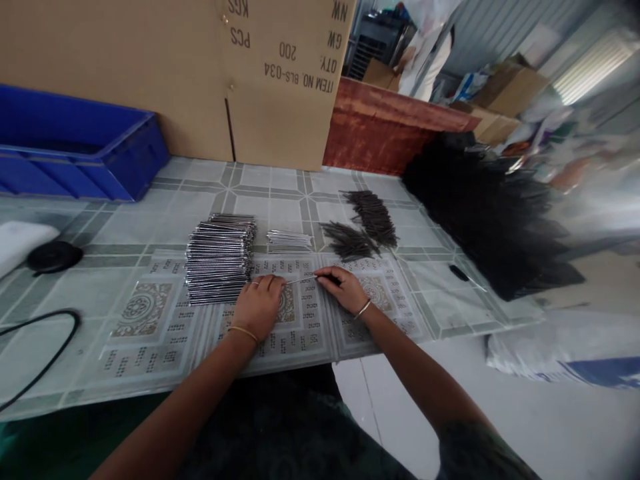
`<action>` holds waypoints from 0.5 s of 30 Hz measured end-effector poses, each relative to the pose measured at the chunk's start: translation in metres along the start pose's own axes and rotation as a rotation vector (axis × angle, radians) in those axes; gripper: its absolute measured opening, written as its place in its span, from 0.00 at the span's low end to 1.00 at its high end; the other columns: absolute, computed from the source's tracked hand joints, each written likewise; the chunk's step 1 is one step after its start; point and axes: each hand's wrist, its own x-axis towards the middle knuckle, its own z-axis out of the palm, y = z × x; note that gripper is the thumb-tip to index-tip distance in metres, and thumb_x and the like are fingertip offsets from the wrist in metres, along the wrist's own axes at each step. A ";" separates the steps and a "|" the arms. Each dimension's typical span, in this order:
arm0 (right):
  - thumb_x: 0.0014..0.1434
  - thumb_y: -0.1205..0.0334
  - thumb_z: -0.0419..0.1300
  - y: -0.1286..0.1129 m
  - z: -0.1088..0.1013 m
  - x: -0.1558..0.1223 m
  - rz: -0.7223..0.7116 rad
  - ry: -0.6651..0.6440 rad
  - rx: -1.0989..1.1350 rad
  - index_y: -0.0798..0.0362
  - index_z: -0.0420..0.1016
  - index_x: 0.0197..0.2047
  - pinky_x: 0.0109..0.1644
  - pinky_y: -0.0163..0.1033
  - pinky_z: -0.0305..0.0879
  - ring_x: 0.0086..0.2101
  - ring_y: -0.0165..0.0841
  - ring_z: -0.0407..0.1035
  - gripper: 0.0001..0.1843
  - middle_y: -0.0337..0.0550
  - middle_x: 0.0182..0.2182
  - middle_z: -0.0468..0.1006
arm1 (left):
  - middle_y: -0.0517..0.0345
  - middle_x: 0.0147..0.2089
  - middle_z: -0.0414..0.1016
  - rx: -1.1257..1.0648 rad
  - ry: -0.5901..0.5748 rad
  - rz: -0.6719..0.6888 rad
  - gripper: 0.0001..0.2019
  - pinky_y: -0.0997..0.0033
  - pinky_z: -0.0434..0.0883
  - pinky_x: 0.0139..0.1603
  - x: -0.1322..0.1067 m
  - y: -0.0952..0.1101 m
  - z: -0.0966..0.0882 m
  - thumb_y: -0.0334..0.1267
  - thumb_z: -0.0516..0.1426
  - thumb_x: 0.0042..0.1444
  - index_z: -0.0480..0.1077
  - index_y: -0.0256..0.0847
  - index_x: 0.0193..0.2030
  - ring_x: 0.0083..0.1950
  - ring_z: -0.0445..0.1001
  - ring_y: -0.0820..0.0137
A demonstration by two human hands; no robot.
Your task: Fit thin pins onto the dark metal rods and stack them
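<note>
A thin silver rod (300,280) spans the gap between my two hands, just above the patterned mat. My left hand (257,307) closes its fingertips on the rod's left end, beside a large stack of shiny ribbed metal rods (220,260). At the other end, my right hand (345,290) pinches the rod between thumb and fingers. Beyond my hands lies a small row of thin pale rods (289,240). To its right are two heaps of thin dark sticks, a nearer heap (349,241) and a farther heap (373,217).
A blue plastic crate (130,157) stands at the back left, against a large cardboard sheet (280,120). A black round object (54,257) and a black cable (65,340) lie on the left. A big black pile (480,213) covers the table's right side. Part of another person shows behind.
</note>
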 end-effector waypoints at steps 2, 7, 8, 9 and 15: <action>0.62 0.58 0.59 -0.001 0.000 0.000 0.005 -0.016 0.027 0.49 0.79 0.45 0.52 0.42 0.69 0.43 0.34 0.74 0.10 0.42 0.41 0.81 | 0.47 0.49 0.77 0.001 -0.003 0.004 0.14 0.59 0.70 0.47 0.000 0.000 0.000 0.36 0.48 0.66 0.72 0.40 0.50 0.49 0.74 0.58; 0.61 0.58 0.60 0.001 0.000 0.000 -0.005 -0.034 0.059 0.49 0.79 0.45 0.51 0.42 0.69 0.42 0.33 0.74 0.11 0.43 0.40 0.81 | 0.48 0.49 0.77 -0.004 -0.018 0.001 0.14 0.58 0.70 0.47 -0.001 0.001 -0.001 0.35 0.49 0.66 0.72 0.41 0.52 0.49 0.74 0.58; 0.61 0.57 0.60 0.002 -0.001 0.000 0.000 -0.031 0.063 0.49 0.79 0.44 0.51 0.42 0.69 0.42 0.33 0.74 0.11 0.42 0.40 0.81 | 0.48 0.49 0.76 -0.006 -0.017 -0.001 0.14 0.58 0.70 0.47 -0.001 0.001 -0.001 0.35 0.48 0.66 0.72 0.41 0.51 0.49 0.74 0.59; 0.61 0.57 0.60 0.002 -0.001 0.001 0.007 -0.029 0.065 0.49 0.79 0.44 0.51 0.42 0.69 0.42 0.34 0.74 0.10 0.42 0.40 0.81 | 0.48 0.49 0.76 -0.010 -0.014 -0.003 0.14 0.58 0.70 0.47 -0.001 0.001 -0.001 0.35 0.48 0.66 0.72 0.41 0.51 0.49 0.74 0.59; 0.62 0.58 0.59 0.000 -0.003 0.002 -0.004 -0.041 0.028 0.49 0.78 0.44 0.51 0.42 0.69 0.42 0.34 0.74 0.10 0.42 0.40 0.80 | 0.46 0.50 0.76 -0.019 -0.025 0.006 0.14 0.57 0.71 0.48 -0.001 0.000 -0.002 0.34 0.48 0.66 0.72 0.40 0.52 0.51 0.73 0.58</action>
